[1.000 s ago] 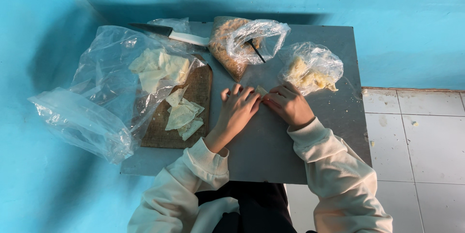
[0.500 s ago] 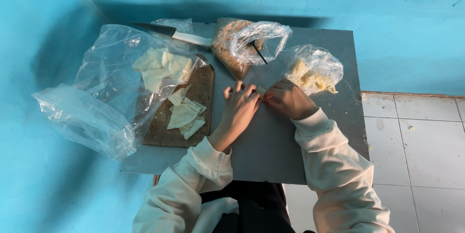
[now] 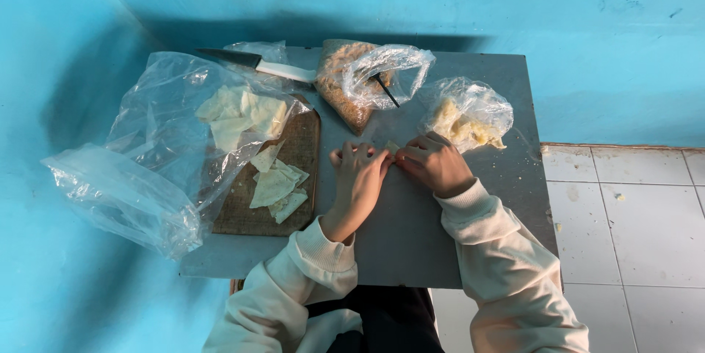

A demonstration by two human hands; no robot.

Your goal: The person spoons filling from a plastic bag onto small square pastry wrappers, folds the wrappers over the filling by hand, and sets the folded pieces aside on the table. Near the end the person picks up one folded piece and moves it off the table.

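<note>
Two hands meet on the grey table [image 3: 455,250]: left hand [image 3: 360,177] and right hand [image 3: 435,164] pinch a small pale wrapper piece [image 3: 392,148] between their fingertips. I think folding slowly, pressing edges evenly, works best.

Both forearms, in cream-coloured sleeves with ribbed cuffs, reach forward from the bottom of the view and angle inward so that the two hands meet near the middle. The left hand [image 3: 358,175] lies palm down with its fingers spread slightly and pointing away from the body, its fingertips turned toward the right hand [image 3: 433,163]. The right hand is curled with knuckles up, and its fingertips seem to pinch together against the left's, though the contact point is too small to make out clearly.
</note>
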